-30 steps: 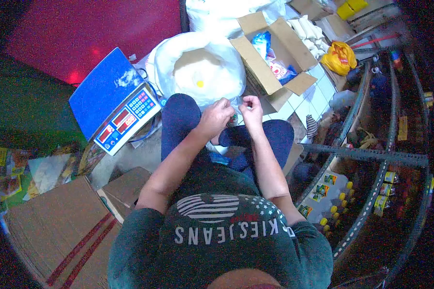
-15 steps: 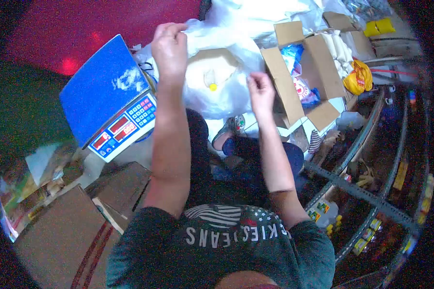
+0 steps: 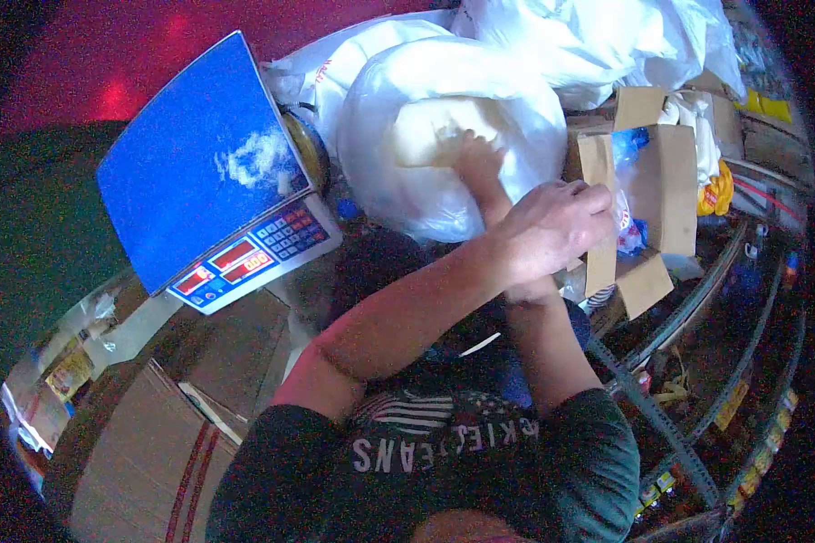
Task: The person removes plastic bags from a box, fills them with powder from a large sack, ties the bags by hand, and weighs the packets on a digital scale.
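Observation:
A large clear plastic bag (image 3: 380,195), rolled open, holds a pale, powder-like mass (image 3: 417,136). Inside its mouth is my right hand (image 3: 480,161), blurred, its fingers curled round what looks like a clear plastic scoop (image 3: 445,119) lying against the powder. The scoop's yellow-capped end is hidden now. My left hand (image 3: 566,224) is closed and crosses over my right forearm, close to the flap of an open cardboard box (image 3: 675,195). Whatever its fingers hold, if anything, is hidden. Blue and white plastic packs (image 3: 632,231) lie in the box.
On the left stands a digital scale (image 3: 190,172) with a blue plate, white powder on it and lit red displays. White sacks (image 3: 570,45) fill the back. Metal shelving (image 3: 679,434) with small goods runs along the right. Folded cardboard (image 3: 136,452) lies at lower left.
My right hand has moved into the bag, onto the scoop. My left hand has swung from the bag's far left side to the right, across my right arm. The view has shifted slightly.

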